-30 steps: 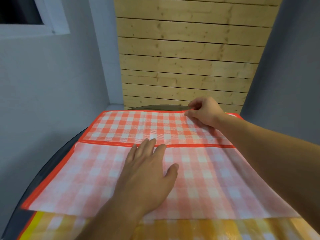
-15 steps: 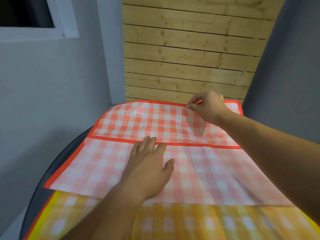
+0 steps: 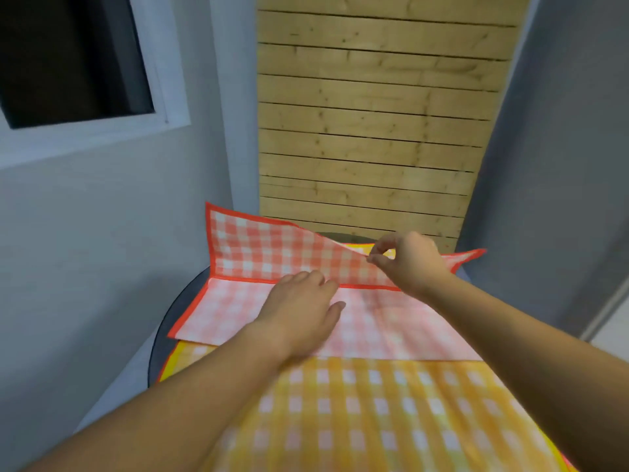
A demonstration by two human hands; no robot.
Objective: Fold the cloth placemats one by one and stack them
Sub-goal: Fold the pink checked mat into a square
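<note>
Colours and patterns of the placemats.
Red-and-white gingham placemat (image 3: 258, 250), red-bordered, far; yellow-and-white gingham placemat (image 3: 374, 403), near; dark table (image 3: 177, 301).

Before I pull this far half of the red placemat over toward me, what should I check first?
1. Right hand pinches the red placemat at its far edge: ok.
2. Left hand presses the near flap flat: ok.
3. Far half lifted evenly: not ok; the far left corner stands high, while the right end trails low.
4. Yellow placemat left lying underneath: ok, it shows beneath the raised edge.
5. Near flap's right end square: cannot tell, the right forearm hides it.
</note>
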